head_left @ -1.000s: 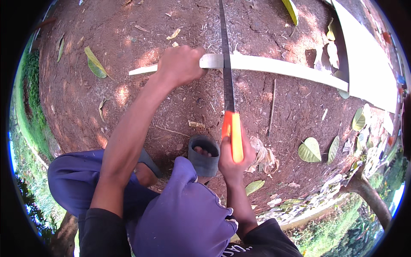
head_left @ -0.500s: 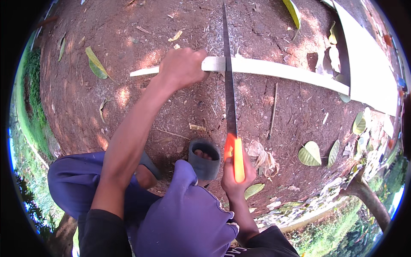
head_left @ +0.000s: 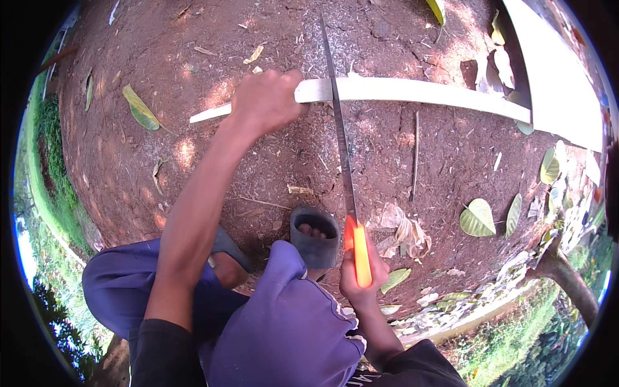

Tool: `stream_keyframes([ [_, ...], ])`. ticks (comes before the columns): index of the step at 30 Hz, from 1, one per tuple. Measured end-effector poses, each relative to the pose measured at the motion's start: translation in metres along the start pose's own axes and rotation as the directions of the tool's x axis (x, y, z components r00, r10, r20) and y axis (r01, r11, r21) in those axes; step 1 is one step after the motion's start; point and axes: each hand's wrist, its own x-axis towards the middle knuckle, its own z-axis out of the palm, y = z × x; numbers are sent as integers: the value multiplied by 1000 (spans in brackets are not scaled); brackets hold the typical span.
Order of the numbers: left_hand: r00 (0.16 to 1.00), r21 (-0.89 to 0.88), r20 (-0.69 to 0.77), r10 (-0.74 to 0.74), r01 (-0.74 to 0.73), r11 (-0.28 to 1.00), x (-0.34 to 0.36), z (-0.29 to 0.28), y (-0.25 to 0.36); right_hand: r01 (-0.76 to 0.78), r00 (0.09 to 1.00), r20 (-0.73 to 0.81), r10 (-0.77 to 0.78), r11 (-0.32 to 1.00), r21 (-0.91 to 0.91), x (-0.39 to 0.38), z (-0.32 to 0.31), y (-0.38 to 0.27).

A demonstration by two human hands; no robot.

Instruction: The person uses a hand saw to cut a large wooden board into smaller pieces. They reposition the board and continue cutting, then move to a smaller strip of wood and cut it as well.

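Observation:
A long pale wooden strip (head_left: 412, 90) lies crosswise over the ground ahead of me. My left hand (head_left: 265, 100) is closed around it near its left end, pressing from above. In my right hand (head_left: 362, 277) is the orange handle of a handsaw (head_left: 342, 138), low and a little right of centre. The saw's dark blade points away from me and crosses the strip just right of my left hand. How deep the blade sits in the wood I cannot tell.
A wide white board (head_left: 561, 84) stands at the right, touching the strip's right end. Brown soil (head_left: 271, 168) carries scattered leaves, sawdust and a thin stick (head_left: 414, 155). My sandalled foot (head_left: 314, 235) is below the strip. A tree branch (head_left: 567, 284) shows at lower right.
The saw has slid slightly back toward me and its blade leans more to the left. My left hand keeps its grip on the strip; the view has shifted a little.

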Motion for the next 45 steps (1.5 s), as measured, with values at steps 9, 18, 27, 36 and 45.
stream_keyframes([
  [9, 987, 37, -154, 37, -32, 999, 2, -7, 3, 92, 989, -119, -91, 996, 5, 169, 70, -53],
  [18, 995, 1, -98, 14, -14, 1000, -4, 6, 4, 82, 993, 94, -72, 991, -108, -38, -32, -6],
  [27, 989, 65, -128, 72, -64, 996, -12, 6, -5, 147, 982, -143, -127, 980, 136, 108, 55, -12],
  [36, 991, -17, -120, 63, -66, 998, -1, 10, 4, 113, 984, -149, -100, 991, 77, 116, 49, -18],
  [45, 999, 2, -15, 38, -38, 999, -1, 6, 9, -38, 999, 18, 40, 994, -104, -50, -23, 7],
])
